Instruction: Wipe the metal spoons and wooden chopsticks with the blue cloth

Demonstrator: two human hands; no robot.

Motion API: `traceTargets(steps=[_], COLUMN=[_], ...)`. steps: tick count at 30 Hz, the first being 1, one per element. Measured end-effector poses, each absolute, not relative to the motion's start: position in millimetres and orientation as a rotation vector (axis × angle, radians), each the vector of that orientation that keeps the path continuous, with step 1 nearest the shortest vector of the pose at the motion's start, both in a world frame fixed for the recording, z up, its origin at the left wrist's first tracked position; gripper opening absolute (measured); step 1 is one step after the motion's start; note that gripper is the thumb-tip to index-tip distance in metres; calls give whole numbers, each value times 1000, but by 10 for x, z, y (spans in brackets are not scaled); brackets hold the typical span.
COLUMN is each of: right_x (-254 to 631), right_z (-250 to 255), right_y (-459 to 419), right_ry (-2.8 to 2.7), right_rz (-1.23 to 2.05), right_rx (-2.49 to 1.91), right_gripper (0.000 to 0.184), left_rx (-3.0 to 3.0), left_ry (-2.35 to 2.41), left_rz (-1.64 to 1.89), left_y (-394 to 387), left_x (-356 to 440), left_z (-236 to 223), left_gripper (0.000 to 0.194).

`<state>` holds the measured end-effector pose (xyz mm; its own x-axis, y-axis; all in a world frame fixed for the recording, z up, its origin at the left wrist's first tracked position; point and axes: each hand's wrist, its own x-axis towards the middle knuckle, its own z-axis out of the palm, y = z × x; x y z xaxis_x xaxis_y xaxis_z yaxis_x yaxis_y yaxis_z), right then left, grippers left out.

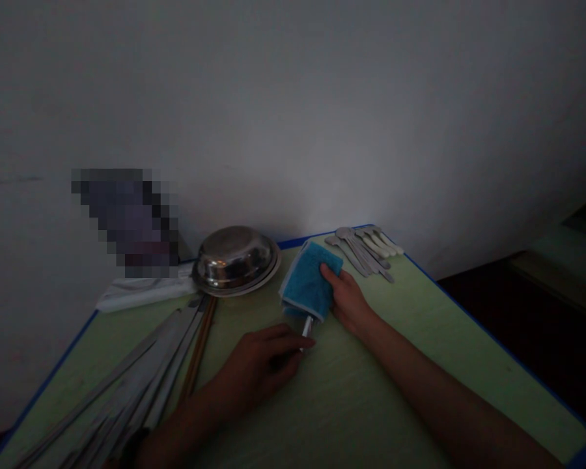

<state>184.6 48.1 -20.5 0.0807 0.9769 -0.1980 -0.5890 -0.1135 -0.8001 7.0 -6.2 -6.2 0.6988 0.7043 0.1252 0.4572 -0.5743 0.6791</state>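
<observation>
My right hand (pixel 349 299) is closed on a folded blue cloth (pixel 308 283) with a pale edge, its thumb lying on top. From the cloth's lower edge sticks out a thin, shiny utensil handle (pixel 306 331). My left hand (pixel 276 355) pinches the end of that handle between thumb and fingers. The utensil's other end is wrapped in the cloth, so its kind is hidden. Just beyond my right hand, several metal spoons (pixel 354 251) lie side by side, with white-handled spoons (pixel 383 241) at their right.
An upturned metal bowl (pixel 237 255) rests on a plate against the wall. Long flat metallic strips (pixel 141 384) and brown chopsticks (pixel 200 345) lie left on the green table (pixel 469 391). White folded material (pixel 146 290) sits at the back left, below a blurred-out object (pixel 131 221).
</observation>
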Motion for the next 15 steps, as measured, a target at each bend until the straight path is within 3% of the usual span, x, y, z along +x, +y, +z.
traceTargets(steps=[7,15], right_x=[1874,1892], right_z=[-263,-229], right_y=[479,453], right_ry=[-706,-749], right_rz=[1431,1414], right_rx=[-932,-996], right_gripper=[27,23], left_rx=[2281,2297], left_ry=[906,900], left_rz=[503,487], left_y=[-64,-68], left_x=[71,79], left_z=[-44,-47], left_gripper=[23,23])
